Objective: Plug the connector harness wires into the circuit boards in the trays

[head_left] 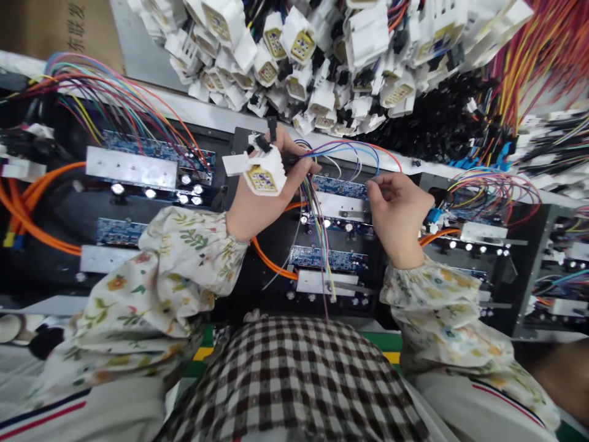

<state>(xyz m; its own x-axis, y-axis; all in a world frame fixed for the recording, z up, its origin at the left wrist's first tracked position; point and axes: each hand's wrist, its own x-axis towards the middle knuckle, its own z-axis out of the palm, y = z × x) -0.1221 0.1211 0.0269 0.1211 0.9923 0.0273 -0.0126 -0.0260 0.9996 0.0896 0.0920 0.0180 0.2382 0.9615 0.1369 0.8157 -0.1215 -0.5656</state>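
The left hand [257, 205] is clenched around a white connector [263, 174], just above the black tabletop [280, 236]. The right hand [399, 213] pinches a thin wire [354, 147] coming from it. Handling single wires probably needs fine, steady fingers.

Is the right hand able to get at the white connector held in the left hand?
Probably yes: the right hand pinches the loose coloured wires just beside the left hand, and only those wires run between it and the white connector.
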